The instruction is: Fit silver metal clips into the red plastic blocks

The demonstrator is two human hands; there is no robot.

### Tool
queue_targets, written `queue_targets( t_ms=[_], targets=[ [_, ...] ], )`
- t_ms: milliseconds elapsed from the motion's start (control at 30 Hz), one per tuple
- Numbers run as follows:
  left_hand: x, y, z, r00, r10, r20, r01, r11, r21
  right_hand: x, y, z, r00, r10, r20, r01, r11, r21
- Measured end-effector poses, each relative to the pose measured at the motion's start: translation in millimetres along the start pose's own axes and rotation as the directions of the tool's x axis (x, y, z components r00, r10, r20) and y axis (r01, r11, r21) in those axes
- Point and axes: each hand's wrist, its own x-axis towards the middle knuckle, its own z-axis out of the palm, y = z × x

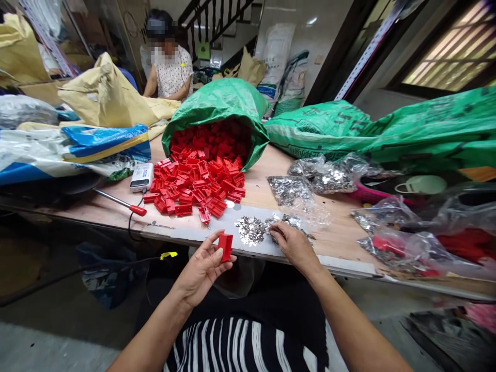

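Observation:
My left hand (209,261) grips a small red plastic housing (225,247) upright between thumb and fingers, just in front of the table edge. My right hand (292,243) reaches down to a pile of small metal pieces (291,221), its thumb and fingertips pinched together at the near side. Whatever sits between those fingertips is too small to make out. To the left of that pile lies a second heap of shiny flat metal pieces (251,230). Many more red housings (194,181) spill from the mouth of a green woven sack (225,95) onto the table.
Plastic bags of metal parts (290,191) lie right of the piles, near a pink basin (362,191). A white electronic device (141,177) and a red-tipped lever (137,210) are on the left. Green sacks (329,124) line the back. Another person (172,70) sits across.

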Motion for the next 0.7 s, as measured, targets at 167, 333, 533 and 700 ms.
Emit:
queue_targets(
  t_ms=[167, 333, 533, 700],
  targets=[
    [-1.9, -8.3, 4.6, 0.995, -0.087, 0.056, 0.092, 0.991, -0.092, -0.7, 0.4, -2.5, 1.000, -0.017, 0.000, 0.017, 1.000, -0.008],
    [-1.2, -11.6, 5.3, 0.989, -0.133, 0.062, 0.140, 0.980, -0.143, -5.0, 2.1, -12.7, 1.000, -0.005, 0.010, 0.005, 0.999, -0.043],
    [2.9, -19.1, 5.5, 0.990, -0.128, 0.065, 0.131, 0.990, -0.044, -12.1, -2.4, -11.9, 0.997, -0.042, 0.059, 0.050, 0.989, -0.140],
    [9.3, -29.8, 10.7, 0.995, 0.019, 0.100, -0.066, 0.870, 0.489, -12.1, -6.1, -7.9, 0.997, -0.045, 0.060, 0.053, 0.989, -0.140]
  ],
)
